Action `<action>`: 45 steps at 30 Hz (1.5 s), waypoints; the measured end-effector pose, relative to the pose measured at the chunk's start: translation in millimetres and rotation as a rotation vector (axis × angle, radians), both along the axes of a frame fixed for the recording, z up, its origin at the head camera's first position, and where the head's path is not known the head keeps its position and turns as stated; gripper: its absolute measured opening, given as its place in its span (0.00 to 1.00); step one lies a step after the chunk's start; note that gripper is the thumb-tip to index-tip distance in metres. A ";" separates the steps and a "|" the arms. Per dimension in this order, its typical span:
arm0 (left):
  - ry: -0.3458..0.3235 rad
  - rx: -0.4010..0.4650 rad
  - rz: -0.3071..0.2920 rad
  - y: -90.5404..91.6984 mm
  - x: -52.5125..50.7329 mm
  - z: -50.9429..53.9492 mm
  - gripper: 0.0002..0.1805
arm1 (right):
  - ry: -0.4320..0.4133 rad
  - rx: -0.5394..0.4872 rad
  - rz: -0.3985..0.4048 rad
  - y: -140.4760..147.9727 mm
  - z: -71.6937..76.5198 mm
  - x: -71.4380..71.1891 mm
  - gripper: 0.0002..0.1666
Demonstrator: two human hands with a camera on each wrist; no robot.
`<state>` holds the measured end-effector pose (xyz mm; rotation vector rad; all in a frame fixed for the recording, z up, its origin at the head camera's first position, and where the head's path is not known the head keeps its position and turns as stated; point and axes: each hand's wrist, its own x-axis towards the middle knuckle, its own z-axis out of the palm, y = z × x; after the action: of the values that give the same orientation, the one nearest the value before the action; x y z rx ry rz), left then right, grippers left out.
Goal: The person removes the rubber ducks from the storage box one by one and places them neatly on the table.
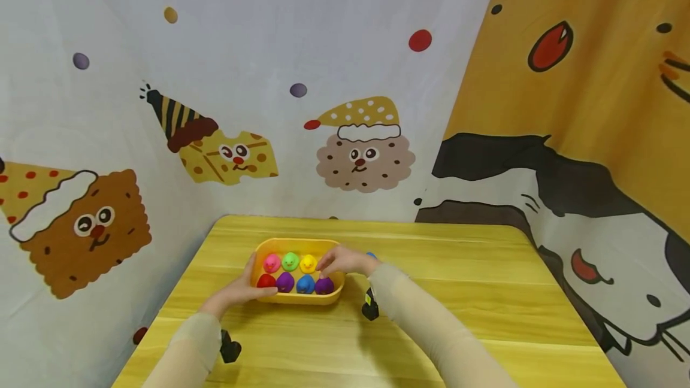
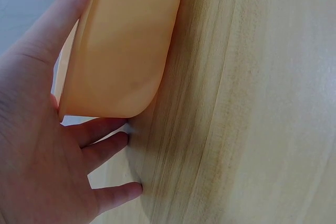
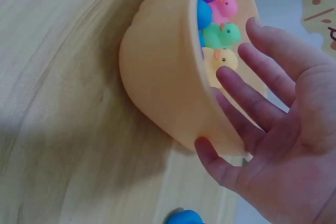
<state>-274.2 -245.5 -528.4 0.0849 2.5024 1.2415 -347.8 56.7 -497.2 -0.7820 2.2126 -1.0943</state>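
Observation:
A yellow-orange plastic basin (image 1: 296, 299) holds several rubber ducks in two rows. The back row has a pink duck (image 1: 272, 263), a green duck (image 1: 290, 261) and a yellow duck (image 1: 308, 264). Red (image 1: 266, 281), purple (image 1: 285, 282) and blue (image 1: 305, 284) ducks sit in front, with another purple duck (image 1: 324, 286) at the right. My left hand (image 1: 242, 285) grips the basin's left end, thumb along the front rim and fingers round the side. Over the right end hovers my right hand (image 3: 283, 114), fingers spread and holding nothing.
A blue object (image 3: 185, 217), only partly visible, lies on the wooden table (image 1: 453, 292) just right of the basin, behind my right wrist. Black wrist devices (image 1: 230, 347) hang below both wrists. A cartoon-printed curtain (image 1: 356, 29) stands behind the table.

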 end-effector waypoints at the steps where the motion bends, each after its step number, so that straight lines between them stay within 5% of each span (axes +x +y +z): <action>1: -0.004 0.002 0.007 0.3 0.1 0.1 0.68 | -0.002 0.005 0.000 -0.3 -1.0 0.2 0.18; 31: -0.014 -0.015 0.031 2.0 0.6 -1.0 0.68 | 0.189 0.213 -0.026 -9.7 -14.1 12.3 0.15; 45: -0.002 0.035 0.012 0.6 -1.7 -3.0 0.67 | 0.203 0.232 -0.007 -9.2 -15.4 12.1 0.14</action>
<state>-275.9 -244.9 -531.4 0.0774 2.4838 1.2892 -335.7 47.6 -512.6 -0.8131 2.4576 -0.7704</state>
